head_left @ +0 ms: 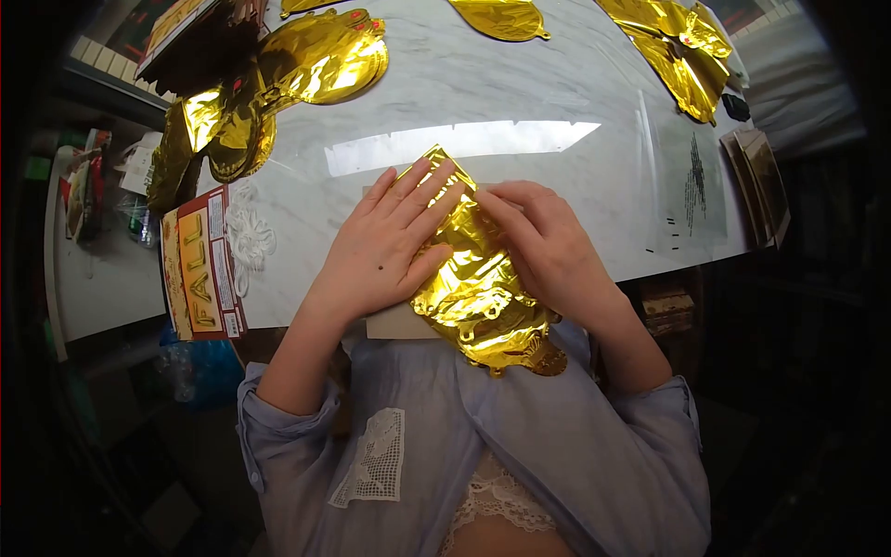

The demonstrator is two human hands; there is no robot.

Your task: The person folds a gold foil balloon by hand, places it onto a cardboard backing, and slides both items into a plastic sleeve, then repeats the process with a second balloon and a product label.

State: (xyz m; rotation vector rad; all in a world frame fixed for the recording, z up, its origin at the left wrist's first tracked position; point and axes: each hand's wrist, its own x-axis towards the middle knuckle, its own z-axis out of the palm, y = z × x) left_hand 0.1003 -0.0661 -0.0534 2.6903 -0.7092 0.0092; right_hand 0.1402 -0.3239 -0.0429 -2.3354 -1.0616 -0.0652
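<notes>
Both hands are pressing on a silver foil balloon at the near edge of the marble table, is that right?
Not quite: the foil balloon is gold, not silver, as the head view shows. The left hand and right hand both press on it at the near edge of the marble table.

the crumpled gold foil balloon (478,297) lies on a flat pale card (394,323) at the near edge of the white marble table (520,84), under the left hand (385,251) and right hand (548,246) (side by side). left of them lies a red printed packet (200,265), with a heap of gold foil shapes (306,60) behind it.
</notes>
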